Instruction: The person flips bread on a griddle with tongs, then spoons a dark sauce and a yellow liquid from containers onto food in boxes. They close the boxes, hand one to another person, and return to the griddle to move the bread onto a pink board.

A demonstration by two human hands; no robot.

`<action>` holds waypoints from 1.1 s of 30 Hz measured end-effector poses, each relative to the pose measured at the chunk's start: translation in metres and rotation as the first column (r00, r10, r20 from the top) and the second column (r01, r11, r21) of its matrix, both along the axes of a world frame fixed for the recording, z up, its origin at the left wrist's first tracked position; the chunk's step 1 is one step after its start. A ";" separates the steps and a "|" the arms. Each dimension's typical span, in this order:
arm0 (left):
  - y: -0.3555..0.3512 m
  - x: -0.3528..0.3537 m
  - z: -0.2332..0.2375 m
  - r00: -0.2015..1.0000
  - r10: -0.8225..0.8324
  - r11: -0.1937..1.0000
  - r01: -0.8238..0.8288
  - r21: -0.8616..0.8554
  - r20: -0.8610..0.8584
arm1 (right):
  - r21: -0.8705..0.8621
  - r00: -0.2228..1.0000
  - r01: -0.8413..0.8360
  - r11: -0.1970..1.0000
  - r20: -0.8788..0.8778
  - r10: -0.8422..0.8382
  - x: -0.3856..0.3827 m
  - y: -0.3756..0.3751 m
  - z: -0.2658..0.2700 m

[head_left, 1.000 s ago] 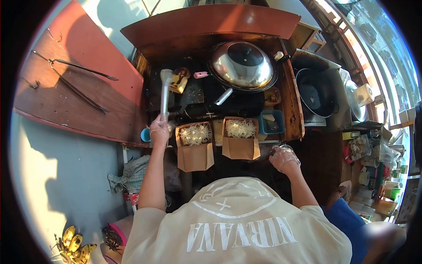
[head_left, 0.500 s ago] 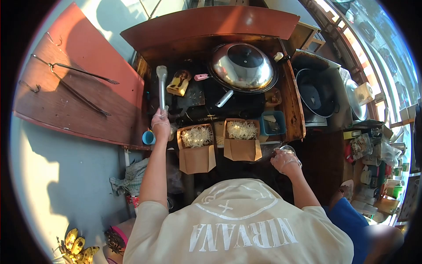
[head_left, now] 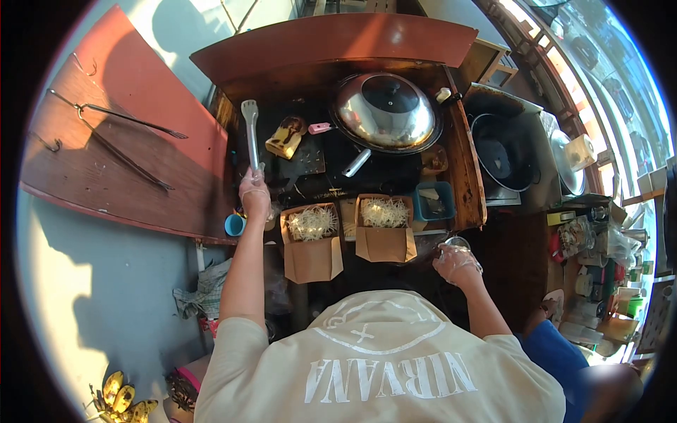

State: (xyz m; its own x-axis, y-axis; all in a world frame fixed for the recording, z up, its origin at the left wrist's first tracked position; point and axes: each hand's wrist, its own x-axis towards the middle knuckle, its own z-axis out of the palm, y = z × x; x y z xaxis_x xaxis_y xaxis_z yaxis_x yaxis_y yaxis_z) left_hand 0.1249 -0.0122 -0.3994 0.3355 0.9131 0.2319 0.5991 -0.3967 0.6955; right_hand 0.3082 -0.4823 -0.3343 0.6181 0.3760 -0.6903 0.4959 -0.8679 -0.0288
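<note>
My left hand [head_left: 255, 194], in a clear plastic glove, is closed around the lower end of metal tongs [head_left: 252, 135], whose head points away from me. Right of the tongs, a browned piece of bread [head_left: 287, 138] lies on the dark cooking surface. Also gloved, my right hand [head_left: 457, 264] has curled fingers by the counter's front edge, against a shiny round rim [head_left: 458, 242]; what they hold is not clear. Between my hands stand two open cardboard boxes, a left box [head_left: 312, 262] and a right box [head_left: 386, 243], both holding pale shredded food.
A lidded pan [head_left: 386, 116] sits at the back right, its handle toward me. A blue tub [head_left: 435, 201] stands beside the right box, a blue cup [head_left: 235, 225] left of my left wrist. The wooden side wall [head_left: 471, 166] separates a dark pot [head_left: 502, 151]. A person's blue-clothed leg [head_left: 557, 366] shows lower right.
The tongs have turned in my left hand, so their head shows broader and leans further left. My right hand stays nearly in place. The view has shifted slightly.
</note>
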 end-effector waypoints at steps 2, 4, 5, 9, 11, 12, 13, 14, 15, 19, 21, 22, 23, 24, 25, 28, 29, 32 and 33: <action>0.002 -0.001 0.011 0.970 -0.221 0.952 0.193 -0.239 -0.098 | -0.002 1.000 -0.002 1.000 0.005 0.002 -0.002 0.003 0.005; 0.012 -0.003 -0.022 0.989 -0.146 0.981 0.140 -0.138 -0.036 | -0.005 1.000 -0.016 1.000 0.013 0.016 0.002 0.003 0.001; 0.009 -0.002 -0.020 0.993 -0.117 0.984 0.115 -0.136 -0.008 | 0.023 0.999 -0.033 0.999 0.014 0.033 0.006 -0.001 -0.010; -0.020 -0.002 0.007 0.992 -0.114 0.985 0.120 -0.124 0.056 | 0.022 0.998 -0.056 0.998 0.004 0.056 0.006 -0.002 -0.010; -0.015 -0.005 -0.002 0.985 -0.173 0.970 0.169 -0.176 -0.007 | 0.008 0.999 -0.055 0.998 0.000 0.055 0.008 -0.001 -0.013; -0.015 -0.009 -0.007 0.970 -0.233 0.948 0.211 -0.237 -0.068 | -0.011 0.998 -0.055 0.998 -0.007 0.055 0.007 -0.003 -0.014; -0.034 -0.008 0.014 0.962 -0.237 0.966 0.219 -0.135 -0.134 | -0.014 0.998 -0.061 0.998 -0.008 0.061 0.005 -0.002 -0.011; -0.040 -0.013 0.013 0.965 -0.229 0.968 0.212 -0.133 -0.129 | -0.019 0.999 -0.050 0.999 -0.013 0.050 0.005 0.000 -0.006; -0.045 -0.018 0.012 0.976 -0.215 0.971 0.209 -0.112 -0.038 | -0.023 0.999 -0.036 0.999 -0.018 0.036 0.005 0.004 -0.001; -0.072 -0.047 0.029 0.941 -0.222 0.974 0.202 -0.100 -0.257 | -0.051 0.999 0.014 0.999 -0.040 -0.016 0.004 0.010 0.016; -0.067 -0.065 0.019 0.866 -0.126 0.987 0.157 0.025 -0.483 | -0.026 0.996 -0.069 0.997 -0.060 0.068 0.004 0.010 0.020; -0.063 -0.072 0.019 0.890 -0.084 0.993 0.111 0.035 -0.449 | -0.027 0.995 -0.073 0.997 -0.062 0.072 0.005 0.008 0.017; -0.059 -0.077 0.019 0.893 -0.066 0.991 0.112 0.078 -0.444 | -0.038 0.998 -0.046 0.998 -0.051 0.044 0.006 0.007 0.011; -0.056 -0.079 0.019 0.898 -0.048 0.986 0.112 0.122 -0.437 | -0.048 0.999 -0.018 0.999 -0.037 0.016 0.006 0.009 0.013; -0.053 -0.079 0.019 0.898 -0.044 0.987 0.108 0.123 -0.437 | -0.047 0.999 -0.023 0.999 -0.037 0.021 0.006 0.011 0.016; -0.045 -0.070 0.028 0.967 -0.024 0.990 0.059 0.131 -0.254 | -0.021 0.984 -0.176 0.984 0.004 0.176 0.007 0.015 0.018; -0.043 -0.065 0.032 0.966 -0.074 0.994 0.092 0.063 -0.246 | -0.018 0.992 -0.123 0.992 -0.001 0.123 0.009 0.013 0.001; -0.045 -0.040 0.043 0.961 -0.166 0.984 0.147 -0.101 -0.222 | 0.005 0.984 -0.177 0.984 0.018 0.177 0.021 -0.004 -0.054; -0.045 -0.032 0.034 0.994 -0.050 0.995 0.042 -0.087 -0.093 | 0.025 0.959 -0.280 0.960 0.039 0.279 0.025 -0.011 -0.070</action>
